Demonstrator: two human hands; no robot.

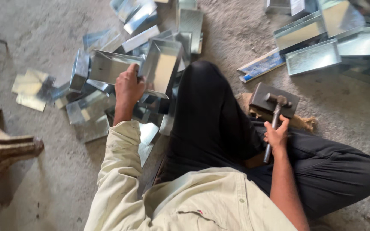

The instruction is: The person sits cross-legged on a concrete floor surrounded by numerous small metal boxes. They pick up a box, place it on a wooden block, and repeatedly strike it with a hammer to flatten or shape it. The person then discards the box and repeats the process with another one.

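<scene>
Gripping a shiny folded sheet-metal tray (pixel 161 66) by its edge above the scrap pile, our left hand (pixel 128 87) is closed; our right hand (pixel 276 136) clasps a hammer (pixel 275 117) resting on the steel block (pixel 267 97).

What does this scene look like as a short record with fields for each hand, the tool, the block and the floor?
left hand: grips a folded sheet-metal tray by its rim, above a pile of metal pieces
right hand: holds a hammer by its handle
hammer head: rests on a dark metal block
block: sits on the concrete floor beside the person's knee
far right: stacked finished trays
</scene>
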